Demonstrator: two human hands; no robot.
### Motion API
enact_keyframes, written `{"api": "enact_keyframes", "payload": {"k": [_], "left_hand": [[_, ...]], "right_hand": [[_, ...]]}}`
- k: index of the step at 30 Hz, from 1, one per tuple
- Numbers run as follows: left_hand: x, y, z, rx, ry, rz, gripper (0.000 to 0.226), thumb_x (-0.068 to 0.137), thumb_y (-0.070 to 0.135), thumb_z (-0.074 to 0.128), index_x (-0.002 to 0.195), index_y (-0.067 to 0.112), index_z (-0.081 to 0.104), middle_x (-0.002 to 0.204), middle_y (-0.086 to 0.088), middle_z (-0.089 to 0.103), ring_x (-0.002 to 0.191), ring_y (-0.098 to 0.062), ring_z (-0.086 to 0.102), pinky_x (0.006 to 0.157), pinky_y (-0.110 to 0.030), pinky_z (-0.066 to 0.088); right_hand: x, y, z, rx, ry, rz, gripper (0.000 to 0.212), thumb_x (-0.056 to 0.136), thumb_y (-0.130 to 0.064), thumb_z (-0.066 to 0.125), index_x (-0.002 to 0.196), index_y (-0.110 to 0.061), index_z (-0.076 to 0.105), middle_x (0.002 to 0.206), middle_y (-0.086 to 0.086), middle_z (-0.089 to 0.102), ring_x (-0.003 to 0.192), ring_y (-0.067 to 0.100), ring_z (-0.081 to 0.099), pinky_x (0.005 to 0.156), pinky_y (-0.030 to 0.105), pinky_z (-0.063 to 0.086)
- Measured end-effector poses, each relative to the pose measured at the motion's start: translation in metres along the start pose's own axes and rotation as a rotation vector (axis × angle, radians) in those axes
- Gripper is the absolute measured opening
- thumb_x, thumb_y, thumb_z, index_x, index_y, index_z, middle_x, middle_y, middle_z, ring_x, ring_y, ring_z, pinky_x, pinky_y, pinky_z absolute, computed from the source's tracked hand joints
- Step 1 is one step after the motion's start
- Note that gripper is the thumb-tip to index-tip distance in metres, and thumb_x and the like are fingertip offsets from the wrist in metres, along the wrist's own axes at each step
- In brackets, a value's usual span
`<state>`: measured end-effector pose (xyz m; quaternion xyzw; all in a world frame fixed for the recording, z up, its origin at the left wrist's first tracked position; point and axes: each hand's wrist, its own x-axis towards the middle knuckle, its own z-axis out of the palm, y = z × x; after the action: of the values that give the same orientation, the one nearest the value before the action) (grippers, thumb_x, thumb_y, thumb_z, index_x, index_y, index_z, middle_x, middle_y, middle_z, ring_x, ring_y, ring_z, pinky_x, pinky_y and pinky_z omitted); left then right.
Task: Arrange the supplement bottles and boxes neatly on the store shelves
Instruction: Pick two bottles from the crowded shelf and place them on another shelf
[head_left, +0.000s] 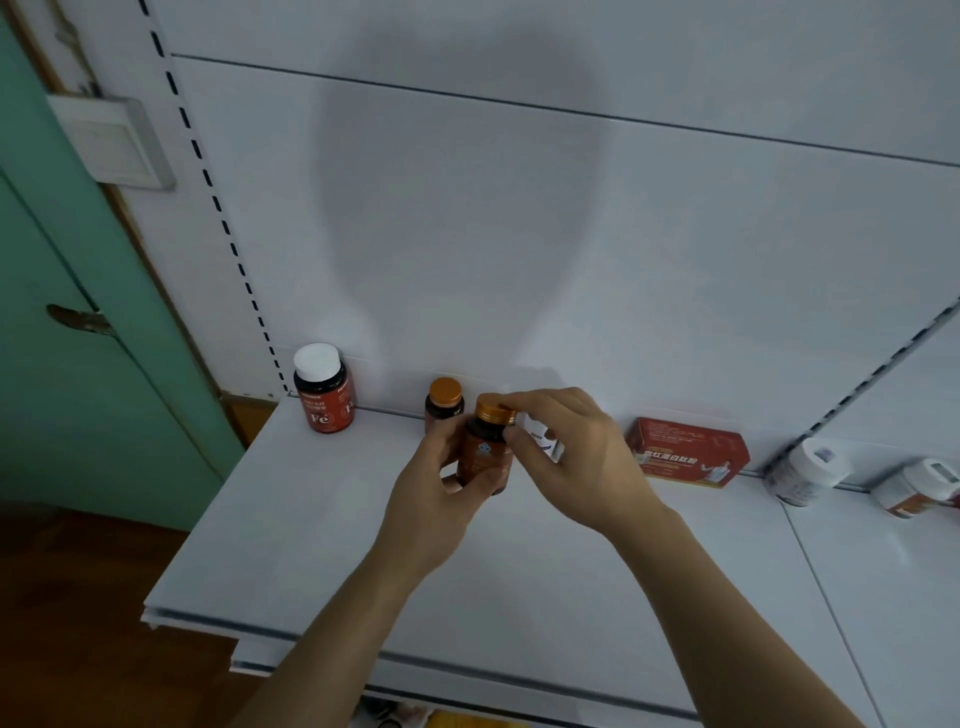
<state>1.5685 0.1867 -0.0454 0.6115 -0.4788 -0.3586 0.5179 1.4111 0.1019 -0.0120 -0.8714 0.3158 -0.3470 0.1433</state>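
Shelf (519, 582) white, deep, white back panel (519, 234) behind it. Red box (688, 454) lies at the back edge, right of centre. Two white jars (802, 470) tipped on the next shelf section to the right. Red bottle with white cap (324, 389) stands upright at back left. Left hand (441, 499) wraps the body of an amber bottle with orange cap (488, 449), held above the shelf near centre back. Right hand (571, 457) pinches its cap with thumb and forefinger. Second orange-capped bottle (444, 402) stands just behind, against the back panel. Small white item behind right hand, mostly hidden.
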Motion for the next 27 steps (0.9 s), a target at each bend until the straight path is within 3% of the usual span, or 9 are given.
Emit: {"api": "enact_keyframes", "payload": {"k": [3, 7, 12, 16, 22, 27], "left_hand": [[-0.004, -0.004, -0.007, 0.024, -0.029, -0.005, 0.044, 0.092, 0.021, 0.070, 0.120, 0.049, 0.052, 0.115, 0.027, 0.065, 0.110, 0.013, 0.057, 0.080, -0.002, 0.044], [-0.003, -0.015, -0.019, 0.060, -0.082, -0.020, 0.052, 0.093, 0.026, 0.067, 0.139, 0.040, 0.048, 0.130, 0.021, 0.060, 0.121, 0.003, 0.055, 0.097, -0.014, 0.048], [0.009, -0.027, -0.046, 0.363, -0.087, -0.066, 0.060, 0.096, 0.035, 0.062, 0.150, 0.033, 0.036, 0.149, 0.010, 0.047, 0.134, -0.012, 0.047, 0.112, -0.034, 0.041], [0.013, -0.038, -0.062, 0.660, -0.146, 0.016, 0.064, 0.100, 0.045, 0.050, 0.155, 0.023, 0.027, 0.161, 0.005, 0.030, 0.146, -0.013, 0.028, 0.117, -0.029, 0.027], [0.015, -0.052, -0.069, 0.982, -0.232, 0.137, 0.069, 0.103, 0.051, 0.034, 0.158, 0.017, 0.011, 0.167, -0.003, 0.007, 0.154, -0.020, 0.001, 0.125, -0.035, 0.003], [0.023, -0.054, -0.072, 1.096, -0.235, 0.133, 0.071, 0.102, 0.055, 0.028, 0.159, 0.016, 0.007, 0.167, -0.006, 0.002, 0.154, -0.024, -0.005, 0.125, -0.040, -0.001]], "right_hand": [[0.007, -0.004, 0.001, -0.004, -0.063, 0.054, 0.021, 0.090, -0.027, 0.071, 0.111, -0.022, 0.071, 0.106, -0.010, 0.071, 0.099, 0.012, 0.061, 0.083, 0.029, 0.055], [0.020, -0.011, 0.005, -0.060, -0.158, 0.040, 0.018, 0.089, -0.029, 0.074, 0.104, -0.019, 0.074, 0.094, -0.007, 0.072, 0.085, 0.012, 0.063, 0.075, 0.031, 0.055], [0.030, -0.011, 0.025, -0.165, -0.059, 0.142, 0.013, 0.086, -0.025, 0.075, 0.096, -0.016, 0.075, 0.088, -0.002, 0.071, 0.072, 0.015, 0.065, 0.068, 0.034, 0.057], [0.034, -0.002, 0.046, -0.294, -0.063, 0.230, 0.013, 0.088, -0.020, 0.071, 0.092, -0.008, 0.073, 0.088, 0.005, 0.069, 0.074, 0.027, 0.064, 0.065, 0.040, 0.055], [0.038, 0.006, 0.067, -0.353, -0.057, 0.294, 0.003, 0.086, -0.012, 0.071, 0.088, -0.010, 0.073, 0.085, 0.011, 0.067, 0.072, 0.037, 0.064, 0.058, 0.036, 0.047], [0.046, 0.019, 0.079, -0.401, -0.132, 0.360, 0.016, 0.095, -0.018, 0.060, 0.105, -0.017, 0.072, 0.103, 0.007, 0.067, 0.086, 0.035, 0.064, 0.066, 0.038, 0.050]]}}
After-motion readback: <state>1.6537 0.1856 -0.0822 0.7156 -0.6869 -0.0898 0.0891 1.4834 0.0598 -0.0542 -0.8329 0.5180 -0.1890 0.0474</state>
